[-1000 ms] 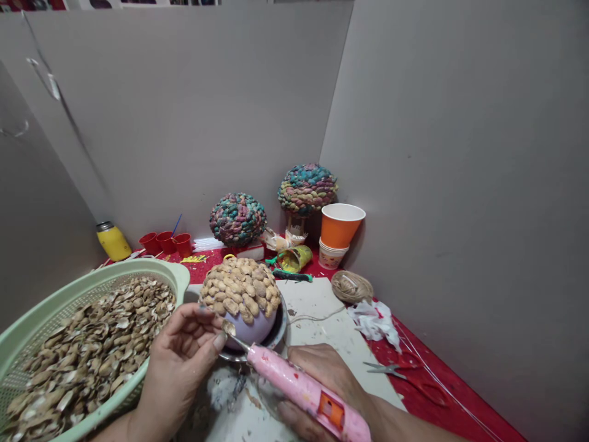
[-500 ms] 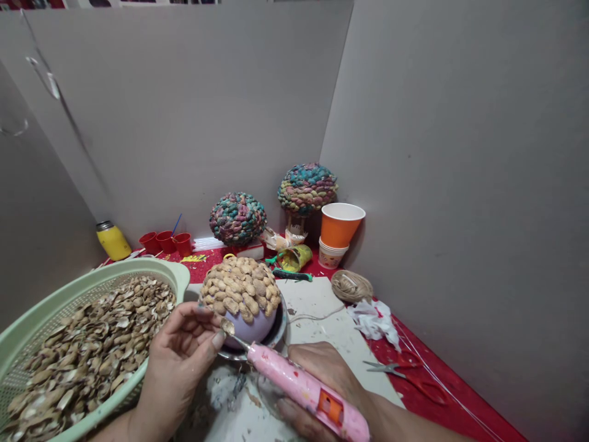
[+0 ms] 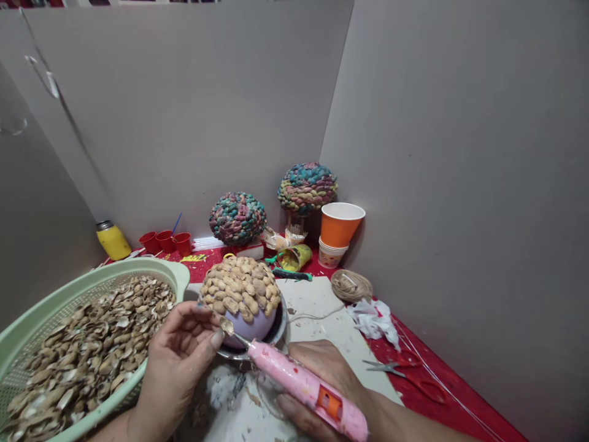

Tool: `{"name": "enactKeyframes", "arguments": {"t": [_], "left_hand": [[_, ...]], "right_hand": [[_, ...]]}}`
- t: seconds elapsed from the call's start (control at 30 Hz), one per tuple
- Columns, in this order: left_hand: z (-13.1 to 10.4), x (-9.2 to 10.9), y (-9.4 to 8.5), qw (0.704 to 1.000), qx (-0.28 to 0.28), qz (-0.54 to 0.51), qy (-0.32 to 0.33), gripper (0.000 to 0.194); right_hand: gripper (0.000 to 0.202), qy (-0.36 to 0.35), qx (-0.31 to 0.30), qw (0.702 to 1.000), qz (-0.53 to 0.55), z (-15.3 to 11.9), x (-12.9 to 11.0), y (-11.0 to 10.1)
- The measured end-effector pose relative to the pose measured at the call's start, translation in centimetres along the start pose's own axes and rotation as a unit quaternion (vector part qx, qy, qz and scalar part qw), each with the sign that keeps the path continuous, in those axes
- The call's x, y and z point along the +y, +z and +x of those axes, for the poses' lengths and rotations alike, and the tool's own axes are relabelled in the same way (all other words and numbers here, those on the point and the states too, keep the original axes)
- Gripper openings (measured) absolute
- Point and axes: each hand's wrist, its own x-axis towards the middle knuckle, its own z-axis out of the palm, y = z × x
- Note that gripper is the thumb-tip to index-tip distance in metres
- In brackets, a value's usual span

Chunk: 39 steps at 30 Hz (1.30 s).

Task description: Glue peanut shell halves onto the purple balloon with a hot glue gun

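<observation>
Pinching a shell [image 3: 226, 325] in my left hand [image 3: 181, 353], its hollow seemingly turned to meet the nozzle [image 3: 242, 339], I clasp the gun [image 3: 294, 377] in my right hand [image 3: 331, 371]; the ball [image 3: 242, 298] sits in a bowl [image 3: 282, 325] just behind, probably so it can't roll

Colander [image 3: 180, 274] bars the left; room lies above the peanut-covered ball [image 3: 240, 291].

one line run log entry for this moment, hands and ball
left hand: holds half shell | right hand: grips pink glue gun, tip at half shell | lilac ball: peanut shells over top, lower front bare
</observation>
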Motion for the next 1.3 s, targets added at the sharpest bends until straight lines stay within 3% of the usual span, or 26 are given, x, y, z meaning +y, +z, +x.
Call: {"name": "enactKeyframes", "arguments": {"t": [1.0, 1.1, 1.2, 1.3], "left_hand": [[-0.3, -0.5, -0.2, 1.0, -0.021, 0.006, -0.009, 0.025], [-0.3, -0.6, -0.3, 1.0, -0.023, 0.003, -0.008, 0.025], [-0.3, -0.5, -0.6, 1.0, -0.005, 0.005, 0.0, 0.026], [-0.1, -0.2, -0.8, 1.0, 0.021, 0.011, 0.009, 0.028]], "right_hand": [[0.035, 0.005, -0.002, 1.0, -0.009, -0.1, 0.0, 0.0], [0.034, -0.002, 0.016, 1.0, 0.005, 0.0, 0.0, 0.0], [0.033, -0.005, 0.071, 0.997, 0.008, 0.0, 0.2, -0.3], [0.027, 0.042, 0.105, 0.993, 0.014, -0.2, 0.4, -1.2]]}}
